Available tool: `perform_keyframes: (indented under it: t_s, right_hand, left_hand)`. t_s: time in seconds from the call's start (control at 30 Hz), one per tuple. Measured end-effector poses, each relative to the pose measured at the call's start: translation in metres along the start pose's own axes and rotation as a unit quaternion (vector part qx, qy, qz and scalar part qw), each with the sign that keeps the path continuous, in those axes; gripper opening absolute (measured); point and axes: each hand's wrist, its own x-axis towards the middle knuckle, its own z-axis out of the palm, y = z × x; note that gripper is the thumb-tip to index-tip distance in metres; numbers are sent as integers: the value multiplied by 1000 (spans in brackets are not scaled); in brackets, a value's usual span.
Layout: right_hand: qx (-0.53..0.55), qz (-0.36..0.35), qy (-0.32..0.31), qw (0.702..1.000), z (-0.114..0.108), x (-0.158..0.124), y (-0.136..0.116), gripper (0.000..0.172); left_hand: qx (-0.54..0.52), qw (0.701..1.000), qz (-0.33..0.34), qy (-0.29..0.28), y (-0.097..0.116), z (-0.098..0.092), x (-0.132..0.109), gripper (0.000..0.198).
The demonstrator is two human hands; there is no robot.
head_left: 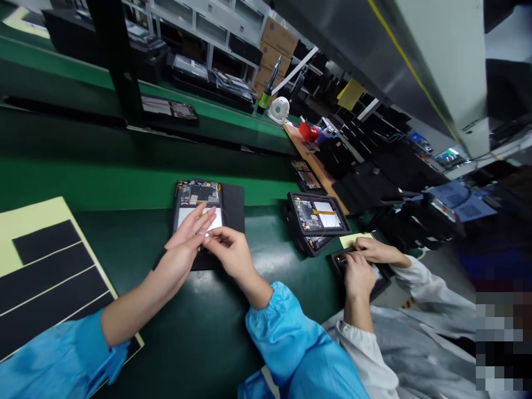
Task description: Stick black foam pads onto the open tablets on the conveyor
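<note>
An opened tablet [198, 192] lies in front of me, its circuit board and white battery exposed. It rests on a black holder [235, 208] that shows along its right side. Over the battery is my left hand [185, 246], fingers stretched out and thumb close to my right fingertips. My right hand [230, 250] pinches at the tablet's lower part, against the left thumb. A small whitish spot shows between the fingertips, too small to name. A thin wire curves beside the battery. Both hands partly hide the tablet's lower half.
At left lies a yellow sheet [37, 213] with black strips [50, 244]. Right of me, another opened tablet [320, 215] sits on stacked black holders. A co-worker's hands [361, 269] work on a further device. A shelf behind carries a small white fan [279, 110] and an electric screwdriver [269, 86].
</note>
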Motion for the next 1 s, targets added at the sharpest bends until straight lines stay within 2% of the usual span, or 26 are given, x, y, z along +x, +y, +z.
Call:
perform_keyframes:
  t_s: [0.07, 0.13, 0.2, 0.27, 0.33, 0.37, 0.43, 0.47, 0.5, 0.53, 0.6, 0.77, 0.9, 1.0]
  right_hand:
    - [-1, 6, 21, 1000, -16, 4, -2, 30]
    - [-23, -1, 43, 999, -35, 8, -4, 28]
    - [-46, -6, 56, 997, -53, 10, -3, 25]
    - [-66, -8, 51, 996, -66, 9, -2, 25]
    - [-83, -7, 31, 996, -72, 7, 0, 24]
    - [-93, -8, 16, 996, -72, 5, 1, 22]
    - [-131, -32, -22, 991, -69, 2, 3, 16]
    - [-157, -55, -43, 985, -66, 1, 4, 13]
    - [-187, -82, -64, 977, -63, 0, 5, 11]
    - [-217, -105, -81, 967, -61, -1, 6, 10]
    - [-264, -125, -94, 952, -56, -2, 8, 9]
    - [-316, -109, -77, 939, -52, -5, 12, 4]
    - [-332, -120, -84, 932, -51, -7, 13, 8]
    - [-346, -126, -68, 927, -50, -10, 14, 20]
  left_hand:
    - [54, 998, 23, -6, -1, -4, 4, 83]
    - [161, 982, 96, -12, 1, -12, 5, 66]
    - [257, 948, 185, -42, 2, -23, 2, 40]
    - [324, 905, 251, -117, 1, -34, -1, 32]
    - [409, 832, 316, -201, -2, -47, 0, 35]
    - [464, 777, 355, -233, -3, -54, 4, 37]
    - [552, 669, 425, -260, -3, -68, 14, 38]
    - [574, 635, 448, -259, -1, -75, 19, 37]
    - [584, 616, 463, -255, 1, -81, 24, 36]
    - [588, 607, 472, -253, 3, -86, 28, 35]
    - [583, 609, 475, -253, 6, -91, 32, 33]
    - [577, 625, 466, -244, 6, -90, 29, 35]
    - [598, 601, 475, -235, 9, -87, 27, 36]
    - [606, 584, 487, -233, 8, -82, 25, 35]
